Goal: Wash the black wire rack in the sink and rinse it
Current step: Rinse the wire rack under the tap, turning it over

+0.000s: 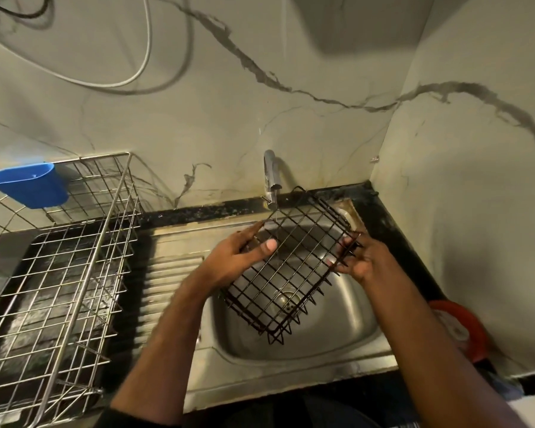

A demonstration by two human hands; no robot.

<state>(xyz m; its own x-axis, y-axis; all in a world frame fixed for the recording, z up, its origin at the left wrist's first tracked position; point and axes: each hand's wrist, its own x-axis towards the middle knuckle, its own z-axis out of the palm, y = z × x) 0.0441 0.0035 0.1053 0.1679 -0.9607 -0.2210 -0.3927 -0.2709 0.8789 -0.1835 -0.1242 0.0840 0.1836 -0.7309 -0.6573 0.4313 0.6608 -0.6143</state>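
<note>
The black wire rack (294, 261) hangs tilted over the steel sink (346, 332), its far end up near the tap (271, 177). A thin stream of water falls from the tap through the rack's grid. My left hand (235, 257) grips the rack's left edge, thumb on top of the wires. On the opposite side, my right hand (357, 257) holds the right edge with fingers curled through the wires. The drain (286, 299) shows through the grid below.
A steel wire dish drainer (65, 282) stands on the black counter at left, with a blue plastic cup (28, 186) hung on its back rim. The ribbed draining board (167, 285) lies between drainer and basin. A red round object (464, 329) sits at the right wall.
</note>
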